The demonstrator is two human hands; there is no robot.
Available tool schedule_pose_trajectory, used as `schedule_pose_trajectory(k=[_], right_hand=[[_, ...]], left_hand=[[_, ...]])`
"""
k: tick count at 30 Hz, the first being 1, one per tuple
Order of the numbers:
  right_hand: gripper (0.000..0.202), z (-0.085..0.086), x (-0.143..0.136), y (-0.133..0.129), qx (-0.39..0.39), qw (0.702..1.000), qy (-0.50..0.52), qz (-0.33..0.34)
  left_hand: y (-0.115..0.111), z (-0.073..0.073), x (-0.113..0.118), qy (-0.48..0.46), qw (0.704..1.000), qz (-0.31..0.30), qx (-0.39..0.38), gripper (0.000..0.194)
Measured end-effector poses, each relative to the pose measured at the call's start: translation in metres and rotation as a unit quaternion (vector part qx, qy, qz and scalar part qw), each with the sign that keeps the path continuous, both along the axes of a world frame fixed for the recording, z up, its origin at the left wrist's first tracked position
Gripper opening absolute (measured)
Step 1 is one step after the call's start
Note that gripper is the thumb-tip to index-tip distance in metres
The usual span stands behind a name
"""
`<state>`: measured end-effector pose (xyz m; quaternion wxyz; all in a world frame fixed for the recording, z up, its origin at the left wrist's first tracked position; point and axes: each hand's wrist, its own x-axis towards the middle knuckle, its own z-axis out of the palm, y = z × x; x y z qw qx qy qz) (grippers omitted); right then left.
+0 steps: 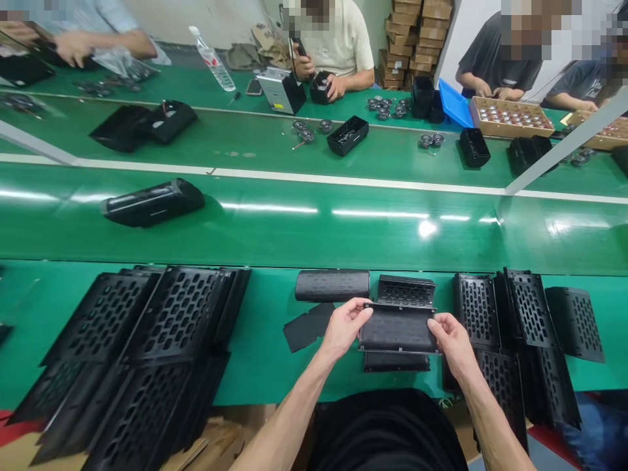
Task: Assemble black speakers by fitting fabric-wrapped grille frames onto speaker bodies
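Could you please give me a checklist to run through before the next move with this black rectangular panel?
1. Left hand gripping the black rectangular panel at its left end: ok.
2. Right hand gripping its right end: ok.
3. Panel's underside sound: cannot tell; hidden.
4. Panel clear of the black slotted plate behind: cannot tell; they overlap in view.
5. Thin black sheet on the green tabletop, not held: ok.

Bright, even light, white glare streaks along the green belt (275,239), wide-angle stretching toward the edges
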<state>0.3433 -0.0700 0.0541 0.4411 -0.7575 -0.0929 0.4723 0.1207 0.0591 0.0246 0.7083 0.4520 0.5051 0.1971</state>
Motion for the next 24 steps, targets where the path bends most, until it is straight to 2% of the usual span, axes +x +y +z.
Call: schedule_pose_trajectory(k=[6, 13, 20, 24], right_hand=[[0.052, -0.001, -0.005, -0.014, 0.024, 1.000, 0.013, 0.000], [0.050, -0.014, -0.006, -0.028, 0.000, 1.000, -0.008, 0.028], [0.046, -0.043, -0.012, -0.061, -0.064, 0.995, -0.028, 0.078], [0.041, -0.062, -0.017, -0.076, -0.108, 0.986, -0.056, 0.112]], left_hand=[[-0.011, -0.005, -0.016, -0.048, 0.998, -0.028, 0.014, 0.050], [-0.028, -0.027, -0.028, -0.042, 0.998, -0.056, 0.006, 0.060], [-0.062, -0.057, -0.042, 0.013, 0.994, -0.102, -0.022, 0.063], [-0.078, -0.072, -0.042, 0.081, 0.991, -0.102, 0.001, 0.053]])
